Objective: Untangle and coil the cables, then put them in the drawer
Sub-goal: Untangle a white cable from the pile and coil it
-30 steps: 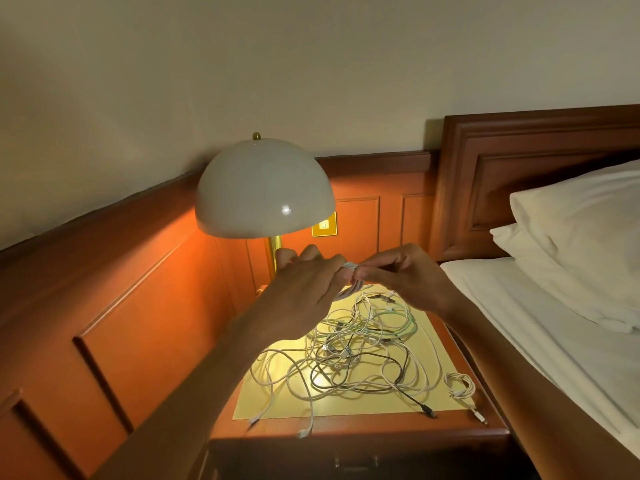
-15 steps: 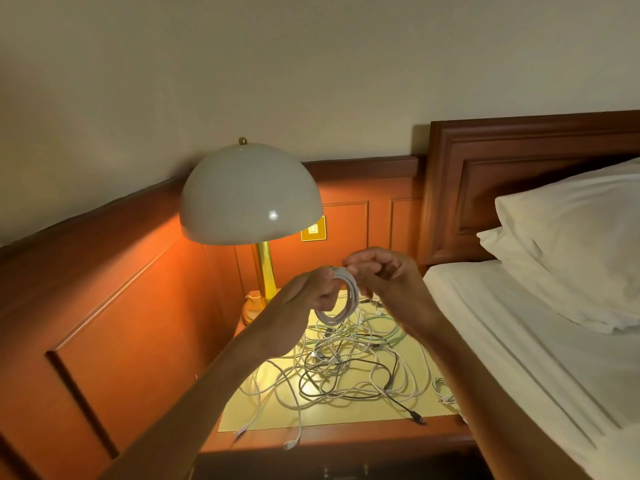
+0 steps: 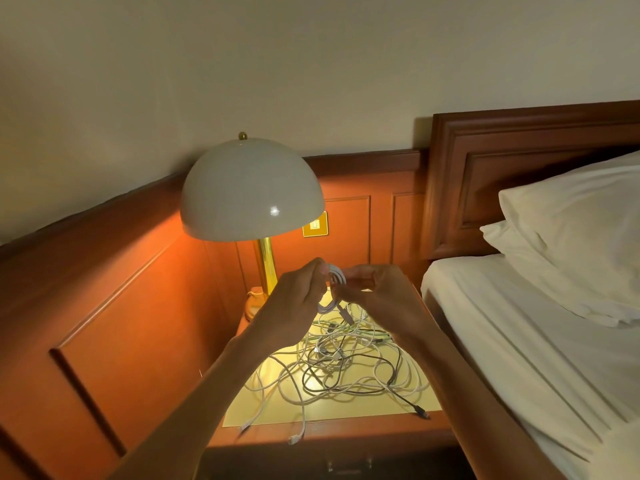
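Above the nightstand, my left hand [image 3: 298, 299] grips a small coil of white cable [image 3: 335, 284], held upright between both hands. My right hand [image 3: 375, 294] pinches the same coil from the right side with curled fingers. A loose end of the cable hangs down from the coil toward the pile. Below lies a tangle of white, green and black cables [image 3: 341, 362] spread over the lit top of the nightstand [image 3: 346, 433]. Two white plugs hang over its front edge. The drawer front [image 3: 348, 465] sits in shadow beneath, and it looks closed.
A white dome lamp [image 3: 251, 192] on a brass stem stands at the back left of the nightstand. Wooden wall panelling runs along the left and back. A bed [image 3: 526, 341] with white sheets and pillows lies close on the right.
The view dropped and shifted, so hands and lamp sit a bit differently in frame. The coil in my hands has turned from face-on to more edge-on, and both hands stay on it.
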`<state>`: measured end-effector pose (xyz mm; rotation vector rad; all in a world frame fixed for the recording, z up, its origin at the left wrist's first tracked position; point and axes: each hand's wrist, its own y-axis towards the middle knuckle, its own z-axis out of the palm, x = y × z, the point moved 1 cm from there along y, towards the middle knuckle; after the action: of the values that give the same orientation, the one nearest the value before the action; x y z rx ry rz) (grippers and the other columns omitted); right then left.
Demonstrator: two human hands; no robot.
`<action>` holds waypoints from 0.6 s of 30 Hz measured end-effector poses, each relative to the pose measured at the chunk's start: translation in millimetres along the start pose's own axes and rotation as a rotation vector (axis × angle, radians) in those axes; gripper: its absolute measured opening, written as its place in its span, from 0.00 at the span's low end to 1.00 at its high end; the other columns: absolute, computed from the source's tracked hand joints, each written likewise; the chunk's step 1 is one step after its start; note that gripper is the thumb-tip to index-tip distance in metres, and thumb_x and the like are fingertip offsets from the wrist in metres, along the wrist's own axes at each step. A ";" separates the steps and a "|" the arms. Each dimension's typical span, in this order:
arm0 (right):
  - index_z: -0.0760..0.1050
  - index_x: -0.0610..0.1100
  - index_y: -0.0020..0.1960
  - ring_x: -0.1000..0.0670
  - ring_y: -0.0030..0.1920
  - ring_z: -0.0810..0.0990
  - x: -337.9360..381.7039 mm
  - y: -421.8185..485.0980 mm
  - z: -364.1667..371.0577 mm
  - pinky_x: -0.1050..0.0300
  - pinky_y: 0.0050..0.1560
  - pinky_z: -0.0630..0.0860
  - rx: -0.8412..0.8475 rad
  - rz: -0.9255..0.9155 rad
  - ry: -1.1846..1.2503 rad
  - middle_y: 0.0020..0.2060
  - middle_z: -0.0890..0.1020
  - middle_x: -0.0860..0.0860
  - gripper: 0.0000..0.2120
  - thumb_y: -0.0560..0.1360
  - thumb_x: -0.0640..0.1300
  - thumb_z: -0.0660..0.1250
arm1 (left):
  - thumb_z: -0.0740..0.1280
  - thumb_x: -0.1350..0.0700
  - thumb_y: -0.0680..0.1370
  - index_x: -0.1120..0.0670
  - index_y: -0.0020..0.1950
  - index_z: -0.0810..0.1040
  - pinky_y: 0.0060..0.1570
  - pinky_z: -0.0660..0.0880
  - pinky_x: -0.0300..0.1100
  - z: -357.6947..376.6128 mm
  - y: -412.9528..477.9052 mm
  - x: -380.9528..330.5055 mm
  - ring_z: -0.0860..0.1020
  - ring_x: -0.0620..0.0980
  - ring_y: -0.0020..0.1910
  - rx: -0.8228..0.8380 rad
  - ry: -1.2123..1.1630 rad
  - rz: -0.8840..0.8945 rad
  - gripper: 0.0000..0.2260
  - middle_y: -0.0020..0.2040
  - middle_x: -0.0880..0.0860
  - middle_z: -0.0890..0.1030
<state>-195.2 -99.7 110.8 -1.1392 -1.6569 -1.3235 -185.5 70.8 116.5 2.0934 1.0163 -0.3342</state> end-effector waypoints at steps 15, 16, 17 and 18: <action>0.81 0.35 0.50 0.47 0.41 0.84 -10.9 4.7 13.8 0.57 0.44 0.81 0.096 0.182 0.306 0.41 0.85 0.41 0.08 0.71 0.31 0.73 | 0.48 0.46 0.84 0.45 0.43 0.67 0.34 0.69 0.46 -0.8 0.3 7.4 0.72 0.46 0.30 0.022 0.155 0.010 0.13 0.32 0.47 0.71; 0.81 0.36 0.49 0.47 0.41 0.84 -11.7 4.3 13.9 0.57 0.44 0.81 0.088 0.162 0.290 0.42 0.86 0.41 0.08 0.71 0.32 0.75 | 0.48 0.47 0.84 0.44 0.42 0.66 0.33 0.69 0.44 -1.8 0.1 6.3 0.72 0.46 0.30 0.023 0.164 0.012 0.13 0.31 0.47 0.71; 0.82 0.36 0.49 0.48 0.40 0.84 -13.2 3.7 14.0 0.57 0.43 0.81 0.080 0.142 0.279 0.42 0.86 0.40 0.08 0.70 0.33 0.76 | 0.49 0.48 0.84 0.43 0.41 0.65 0.33 0.68 0.43 -2.8 -0.4 5.8 0.72 0.45 0.29 0.030 0.171 0.013 0.13 0.31 0.46 0.70; 0.82 0.36 0.49 0.48 0.40 0.84 -14.5 3.0 14.3 0.57 0.42 0.81 0.070 0.127 0.280 0.42 0.86 0.40 0.08 0.70 0.34 0.76 | 0.50 0.49 0.84 0.43 0.41 0.65 0.32 0.69 0.43 -3.5 -0.8 5.9 0.71 0.45 0.28 0.041 0.175 0.015 0.13 0.30 0.46 0.69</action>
<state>-187.5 -88.4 95.4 -0.9532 -1.3943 -1.2701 -182.6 76.9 115.3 2.1963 1.1027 -0.1674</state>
